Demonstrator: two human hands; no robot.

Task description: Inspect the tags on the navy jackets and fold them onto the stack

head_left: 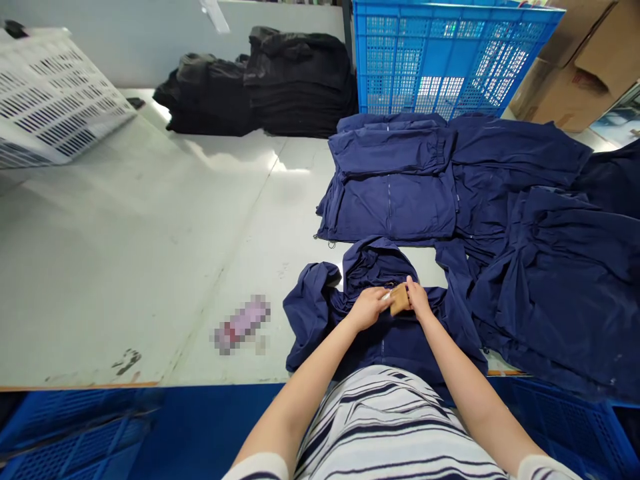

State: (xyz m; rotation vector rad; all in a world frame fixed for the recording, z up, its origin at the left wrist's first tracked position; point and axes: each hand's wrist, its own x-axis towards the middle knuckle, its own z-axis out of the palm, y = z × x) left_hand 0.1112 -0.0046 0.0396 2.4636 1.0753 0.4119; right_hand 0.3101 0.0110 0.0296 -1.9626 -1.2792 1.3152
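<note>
A navy zip jacket [383, 343] with its hood [375, 257] at the far side lies in front of me, its sleeves bent out to both sides. Over the collar, my right hand [419, 299] pinches a flat brown tag [400, 300] by its right side. My left hand [369, 308] is closed at the tag's left edge, with a small whitish thing at its fingertips, too blurred to name. What joins the tag to the jacket is hard to make out.
Folded navy jackets [390, 193] and more navy garments [565, 280] lie beyond and right. Stacked black garments [300, 87], a blue crate [450, 60], a white basket [55, 100] and cardboard boxes [575, 80] stand behind. A pixelated pinkish item [245, 323] lies left on the table [125, 253].
</note>
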